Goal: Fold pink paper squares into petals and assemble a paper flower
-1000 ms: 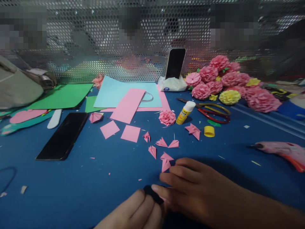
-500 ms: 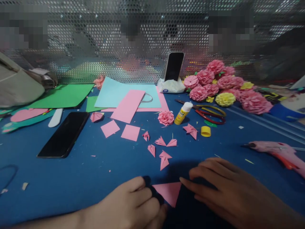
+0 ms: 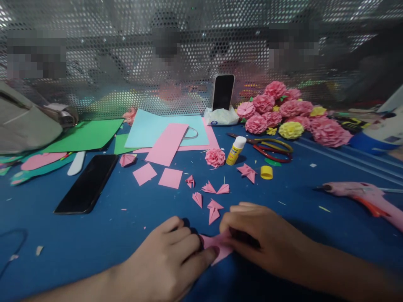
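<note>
Between my hands at the front of the blue table is a piece of folded pink paper (image 3: 222, 250). My left hand (image 3: 171, 256) grips its left side, the thumb lying on top. My right hand (image 3: 255, 239) pinches the upper right part between thumb and fingers, which hide that edge. Just beyond lie several small folded pink paper pieces (image 3: 214, 211). Two flat pink squares (image 3: 170, 178) rest farther back to the left. A pink paper flower (image 3: 215, 157) and an upright glue stick (image 3: 236, 151) stand behind them, with the yellow glue cap (image 3: 266, 172) to the right.
A black phone (image 3: 86, 184) lies at left. Scissors (image 3: 273, 149) and a pink glue gun (image 3: 355, 191) are on the right. Paper flowers (image 3: 283, 107), coloured sheets (image 3: 170, 126) and a phone propped on a wipes pack (image 3: 222, 117) line the perforated metal screen (image 3: 113, 84).
My right hand has moved left and closed on the paper's right part. My left thumb now shows on top of the paper. The view has shifted slightly.
</note>
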Available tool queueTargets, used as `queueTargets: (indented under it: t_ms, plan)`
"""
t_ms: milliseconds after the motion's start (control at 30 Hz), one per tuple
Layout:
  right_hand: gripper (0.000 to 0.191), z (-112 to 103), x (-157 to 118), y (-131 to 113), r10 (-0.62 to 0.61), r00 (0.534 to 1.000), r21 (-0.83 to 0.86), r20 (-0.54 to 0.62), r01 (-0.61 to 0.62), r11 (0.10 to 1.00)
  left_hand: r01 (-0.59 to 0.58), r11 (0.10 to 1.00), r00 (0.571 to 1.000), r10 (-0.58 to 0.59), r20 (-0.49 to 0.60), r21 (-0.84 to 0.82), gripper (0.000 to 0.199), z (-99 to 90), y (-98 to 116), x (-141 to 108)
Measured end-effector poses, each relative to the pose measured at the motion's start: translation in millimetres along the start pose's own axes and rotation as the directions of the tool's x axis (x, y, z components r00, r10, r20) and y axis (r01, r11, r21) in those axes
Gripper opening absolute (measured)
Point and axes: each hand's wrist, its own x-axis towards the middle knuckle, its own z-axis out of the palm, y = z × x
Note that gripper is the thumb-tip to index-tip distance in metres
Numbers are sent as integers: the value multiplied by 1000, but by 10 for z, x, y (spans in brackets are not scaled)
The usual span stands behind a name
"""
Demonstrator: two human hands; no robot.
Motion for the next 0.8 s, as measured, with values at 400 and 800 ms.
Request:
queueTargets:
  t_ms: [400,800]
  plan:
    - [9,72,-62,119,-98,994,21,-45,99,995,241,860,971,-217,105,-450,45,-96,-111,126]
    - [15,106,-66,171,-154,986,-22,-62,153,988,235,839,970,-172,171,-490,42,-71,-160,132]
